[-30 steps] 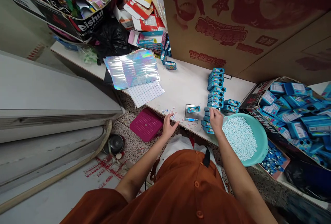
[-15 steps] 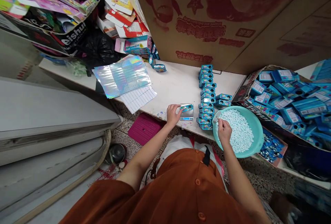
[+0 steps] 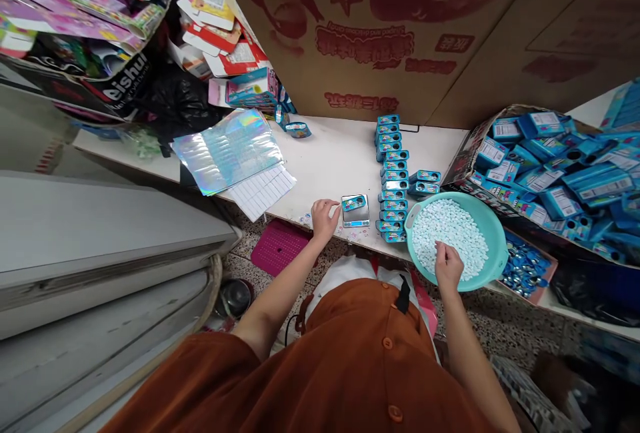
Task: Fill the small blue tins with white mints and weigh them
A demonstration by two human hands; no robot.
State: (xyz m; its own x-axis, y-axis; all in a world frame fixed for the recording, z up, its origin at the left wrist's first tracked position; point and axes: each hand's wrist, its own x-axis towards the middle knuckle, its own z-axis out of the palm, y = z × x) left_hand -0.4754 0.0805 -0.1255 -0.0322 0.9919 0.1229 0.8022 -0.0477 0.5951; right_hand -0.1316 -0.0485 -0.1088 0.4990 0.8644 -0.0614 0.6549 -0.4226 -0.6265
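Right fingers [image 3: 441,252] farther inward, over white candies [image 3: 467,236]

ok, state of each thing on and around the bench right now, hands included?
Left hand: beside the scale, fingers curled
Right hand: over the basin, fingertips together, contents unclear
Scale: one small blue box on it
Blue box on the scale: lying flat
Basin: holds many pale pellets
Row of blue boxes: lined up
Holographic sheets: overlapping a white label sheet
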